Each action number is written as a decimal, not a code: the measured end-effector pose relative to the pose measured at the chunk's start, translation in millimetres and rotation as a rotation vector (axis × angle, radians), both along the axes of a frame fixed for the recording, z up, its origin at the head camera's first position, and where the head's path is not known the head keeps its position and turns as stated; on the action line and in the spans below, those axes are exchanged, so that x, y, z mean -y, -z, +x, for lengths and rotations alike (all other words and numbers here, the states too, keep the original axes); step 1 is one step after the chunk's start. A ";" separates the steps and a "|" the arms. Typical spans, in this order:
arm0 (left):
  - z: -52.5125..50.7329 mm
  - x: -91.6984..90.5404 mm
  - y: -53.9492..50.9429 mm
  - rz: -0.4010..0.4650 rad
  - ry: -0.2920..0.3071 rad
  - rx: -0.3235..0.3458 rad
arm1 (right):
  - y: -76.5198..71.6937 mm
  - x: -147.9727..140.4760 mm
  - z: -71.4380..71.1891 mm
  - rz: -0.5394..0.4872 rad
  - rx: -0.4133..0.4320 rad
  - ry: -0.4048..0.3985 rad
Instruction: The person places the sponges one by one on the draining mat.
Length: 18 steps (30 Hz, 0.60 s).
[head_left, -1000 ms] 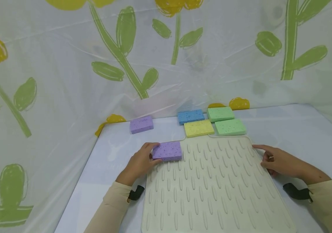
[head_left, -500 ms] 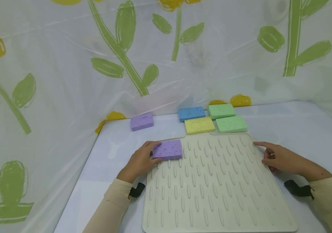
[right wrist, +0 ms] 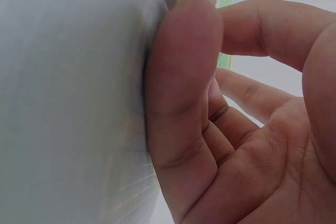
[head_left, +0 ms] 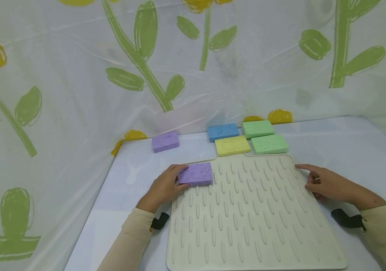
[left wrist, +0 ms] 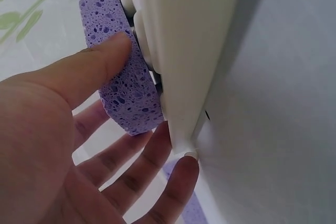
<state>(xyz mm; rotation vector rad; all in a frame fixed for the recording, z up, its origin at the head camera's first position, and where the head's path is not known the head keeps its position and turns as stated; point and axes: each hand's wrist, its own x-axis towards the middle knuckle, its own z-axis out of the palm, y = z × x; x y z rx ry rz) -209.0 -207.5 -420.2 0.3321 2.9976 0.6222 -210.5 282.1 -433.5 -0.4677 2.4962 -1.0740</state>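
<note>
A purple sponge (head_left: 195, 174) lies on the far left corner of a beige ridged mat (head_left: 247, 210). My left hand (head_left: 163, 188) grips this sponge at its left end, with the thumb on its near side. In the left wrist view the thumb (left wrist: 100, 66) presses the sponge (left wrist: 123, 77), and two fingertips reach the mat's edge. My right hand (head_left: 330, 187) is at the mat's right edge. Its index finger stretches to the far right corner, the thumb is near the edge, and the other fingers curl underneath without holding anything visible.
Behind the mat lie a blue sponge (head_left: 223, 132), a yellow sponge (head_left: 232, 145) and two green ones, a rear green sponge (head_left: 258, 128) and a front green sponge (head_left: 269, 144). Another purple sponge (head_left: 165, 142) sits at the back left. A flowered curtain (head_left: 78, 94) hangs behind the white table (head_left: 122, 195).
The head view has tilted down slightly. Both hands, the sponges and the mat keep their places relative to each other.
</note>
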 end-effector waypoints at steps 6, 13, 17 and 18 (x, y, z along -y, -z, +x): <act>0.6 -1.5 -2.5 -0.008 -0.010 0.027 | -1.0 0.4 0.2 -0.008 0.003 0.008; 1.7 -2.9 -5.5 -0.009 -0.009 0.025 | 0.3 0.3 0.6 -0.004 -0.006 0.010; 1.6 -3.0 -6.1 -0.020 -0.014 0.011 | 0.4 0.2 0.7 -0.012 -0.005 0.008; 1.5 -2.9 -6.4 -0.022 -0.014 0.005 | 0.1 0.1 0.7 -0.012 -0.010 0.007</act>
